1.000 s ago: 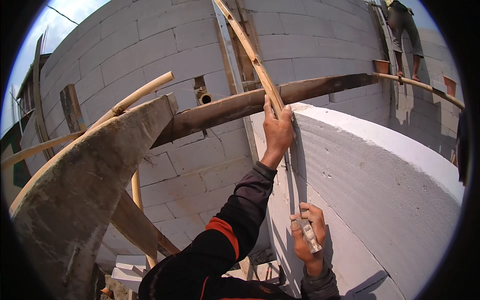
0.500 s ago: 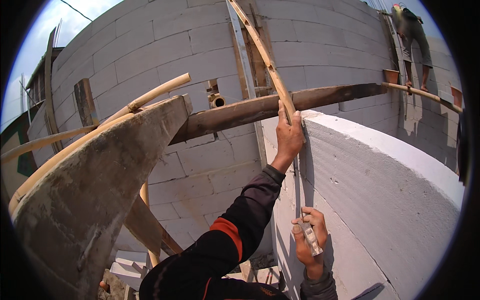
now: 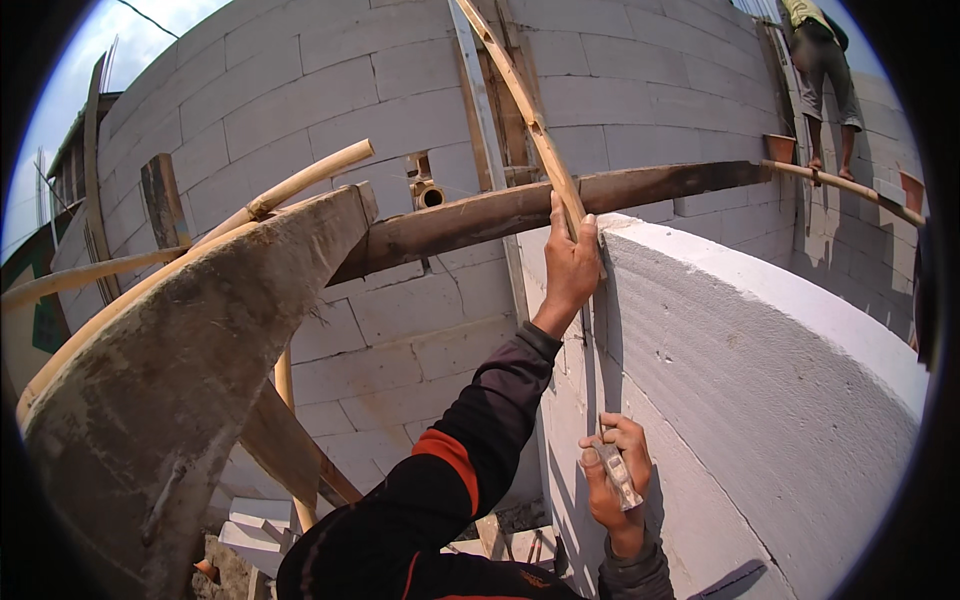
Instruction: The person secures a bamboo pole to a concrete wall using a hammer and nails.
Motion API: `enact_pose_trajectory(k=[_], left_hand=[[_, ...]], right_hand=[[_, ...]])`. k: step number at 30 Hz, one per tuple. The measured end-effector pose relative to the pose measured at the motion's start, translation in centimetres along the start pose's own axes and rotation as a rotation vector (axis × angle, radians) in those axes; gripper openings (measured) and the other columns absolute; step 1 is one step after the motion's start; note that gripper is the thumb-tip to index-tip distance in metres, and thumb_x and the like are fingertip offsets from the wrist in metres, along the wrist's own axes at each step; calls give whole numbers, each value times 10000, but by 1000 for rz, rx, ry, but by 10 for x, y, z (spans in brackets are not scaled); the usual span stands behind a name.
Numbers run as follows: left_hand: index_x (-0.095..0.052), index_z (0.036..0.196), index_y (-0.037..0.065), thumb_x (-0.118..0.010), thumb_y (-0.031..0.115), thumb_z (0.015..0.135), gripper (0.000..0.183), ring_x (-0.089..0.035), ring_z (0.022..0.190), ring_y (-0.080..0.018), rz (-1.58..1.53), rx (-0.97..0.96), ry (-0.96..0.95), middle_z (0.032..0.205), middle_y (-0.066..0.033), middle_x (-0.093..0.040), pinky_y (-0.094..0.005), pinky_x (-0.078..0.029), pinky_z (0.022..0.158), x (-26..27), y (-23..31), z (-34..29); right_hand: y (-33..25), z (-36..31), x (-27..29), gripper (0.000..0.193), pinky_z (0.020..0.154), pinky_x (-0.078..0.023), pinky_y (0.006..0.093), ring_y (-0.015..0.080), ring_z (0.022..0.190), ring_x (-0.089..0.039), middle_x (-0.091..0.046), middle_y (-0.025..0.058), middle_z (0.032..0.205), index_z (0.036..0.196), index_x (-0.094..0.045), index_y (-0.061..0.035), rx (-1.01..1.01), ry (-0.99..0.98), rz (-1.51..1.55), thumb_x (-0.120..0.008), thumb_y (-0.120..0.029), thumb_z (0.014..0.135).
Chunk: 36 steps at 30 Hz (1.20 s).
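Strip held up at the wall's end, hammer idle below

From where I stand, the work looks partway along. The bamboo strip (image 3: 546, 152) is up, slanting across the front of the plank (image 3: 480, 216), its lower end beside the near corner of the white wall (image 3: 750, 330). That much is done. I see no nail in the visible stretch of it, and the hammer (image 3: 617, 472) is well apart from it, so I'd judge the strip unfastened and the job on it unfinished. The covered part under the palm may hide something; I can't tell.

The left hand (image 3: 570, 268) reaches high, arm stretched, clasped around the strip's lower part with the thumb on one side and the fingers on the other. It is a firm-looking grasp, close to the wall's top corner.

The right hand (image 3: 641, 466) is lower, in front of the wall's face, fingers curled about the hammer, whose head faces me; the handle is mostly lost to view. A thin dark piece, perhaps a nail (image 3: 602, 425), pokes up by the fingertips, too small to be sure of.

To the left leans a big stained board (image 3: 180, 350), with a pole (image 3: 310, 180) above its edge.
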<state>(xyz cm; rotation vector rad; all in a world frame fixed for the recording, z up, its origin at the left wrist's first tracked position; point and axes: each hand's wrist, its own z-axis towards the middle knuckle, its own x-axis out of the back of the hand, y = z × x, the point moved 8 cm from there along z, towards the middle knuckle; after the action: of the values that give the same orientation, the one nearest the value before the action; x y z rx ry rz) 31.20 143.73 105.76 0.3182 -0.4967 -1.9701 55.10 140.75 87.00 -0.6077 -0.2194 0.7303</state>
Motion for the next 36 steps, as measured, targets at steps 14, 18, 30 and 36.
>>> enact_pose_trajectory(k=[14, 18, 30, 36], left_hand=[[-145, 1603, -16, -467, 394, 1069, 747, -671, 1041, -246, -29, 18, -14, 1244, -292, -616, -316, -542, 884, 3, 1, -5], [-211, 1583, -5, -393, 441, 1096, 684, -661, 897, -155, -57, 10, 23, 1080, -222, -647, -278, -547, 752, -3, 2, -7], [-507, 1132, 55, -520, 111, 1059, 92, -581, 705, -53, -482, 180, 56, 898, -39, -617, -228, -522, 609, 14, -18, -6], [-559, 1095, 33, -584, 107, 1028, 103, -599, 775, -63, -471, 223, 20, 948, -49, -639, -237, -519, 657, 10, -23, -2]], right_hand=[[1, -3, -1, 261, 859, -529, 427, 353, 1007, -662, -638, 241, 1134, 1072, -591, 1, -21, 35, 23, -738, -137, 907], [8, -3, 8, 244, 769, -530, 364, 250, 886, -646, -627, 190, 1094, 1077, -576, 13, -25, 69, -18, -704, -140, 937], [21, 63, -14, 198, 877, -510, 396, 312, 999, -648, -639, 181, 1085, 1063, -591, 20, -127, 101, -7, -694, -94, 938], [5, 112, -27, 224, 946, -498, 442, 376, 1115, -636, -631, 237, 1223, 1066, -601, 23, 156, 207, -82, -703, -127, 936]])
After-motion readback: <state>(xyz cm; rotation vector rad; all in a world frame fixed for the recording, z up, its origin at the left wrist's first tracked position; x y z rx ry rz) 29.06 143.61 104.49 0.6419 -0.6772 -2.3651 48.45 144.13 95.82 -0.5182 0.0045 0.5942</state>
